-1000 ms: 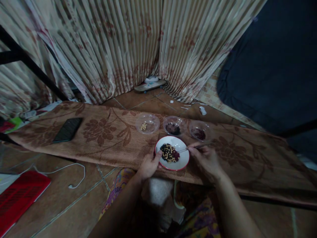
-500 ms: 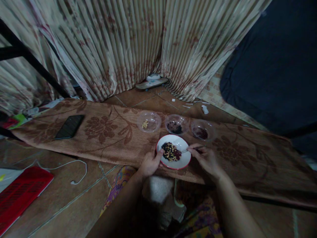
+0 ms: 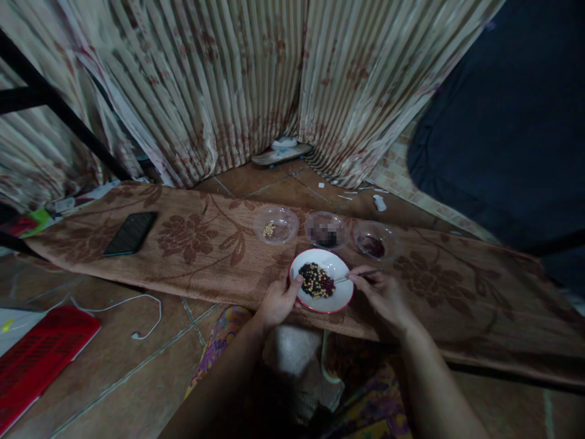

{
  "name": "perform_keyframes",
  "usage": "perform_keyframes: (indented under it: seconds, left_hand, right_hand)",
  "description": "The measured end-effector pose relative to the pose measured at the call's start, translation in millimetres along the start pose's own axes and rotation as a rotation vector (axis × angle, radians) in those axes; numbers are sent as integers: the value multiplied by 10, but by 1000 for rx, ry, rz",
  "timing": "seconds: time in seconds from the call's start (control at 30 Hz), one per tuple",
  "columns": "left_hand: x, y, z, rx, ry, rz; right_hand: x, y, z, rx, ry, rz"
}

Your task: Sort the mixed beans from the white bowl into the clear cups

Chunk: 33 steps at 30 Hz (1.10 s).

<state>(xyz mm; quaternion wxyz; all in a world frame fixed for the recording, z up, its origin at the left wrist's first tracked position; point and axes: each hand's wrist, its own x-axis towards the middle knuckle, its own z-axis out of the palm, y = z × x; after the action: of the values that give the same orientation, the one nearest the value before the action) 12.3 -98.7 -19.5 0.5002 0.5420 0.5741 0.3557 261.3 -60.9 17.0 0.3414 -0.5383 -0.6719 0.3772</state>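
A white bowl with a red rim (image 3: 339, 299) holds a mix of black, yellow and dark red beans (image 3: 316, 280). My left hand (image 3: 280, 300) grips its left side, thumb over the rim and the other fingers partly hidden beneath. In my right hand (image 3: 377, 294) is a thin metal utensil (image 3: 340, 280), pinched between thumb and fingers, its tip at the beans' right edge. Whether the tip holds a bean is too small to tell. Behind the bowl stand three clear plastic bowls: one with yellow beans (image 3: 269, 229), a partly blurred one with dark contents (image 3: 329, 236), one with red beans (image 3: 375, 247).
A brown flowered cloth (image 3: 205, 268) covers the long, narrow table. A black phone (image 3: 130, 233) lies at its left. On the tiled floor are a red plastic basket (image 3: 50, 341), a white cable (image 3: 155, 299) and a skateboard (image 3: 281, 155) by the striped curtains (image 3: 219, 79).
The view has shifted very slightly. Both hands keep their hold, and the utensil's tip stays at the right edge of the beans.
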Motion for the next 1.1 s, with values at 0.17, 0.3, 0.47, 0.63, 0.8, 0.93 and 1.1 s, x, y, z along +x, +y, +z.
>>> perform_keyframes:
  seconds: [0.17,0.3,0.47,0.63,0.8,0.93,1.1]
  left_hand:
    - [6,-5,7,-7,-2,-7]
    - [5,-1,11,-4,-1,-13]
    - [3,2,8,3,10,-9]
    - [3,1,4,-3,5,-1]
    - [8,10,3,-11,-2,-18]
    - [5,8,4,-8,0,-12]
    - [-2,11,-1,-14,3,-15]
  right_hand:
    - [12,63,32,33,27,-11]
    - [23,100,42,22,55,-4]
    - [32,92,43,-1,44,12]
    - [37,93,45,14,31,14]
    - [27,70,18,-3,39,-6]
    - [16,35,-5,6,73,2]
    - [-3,1,16,76,123,6]
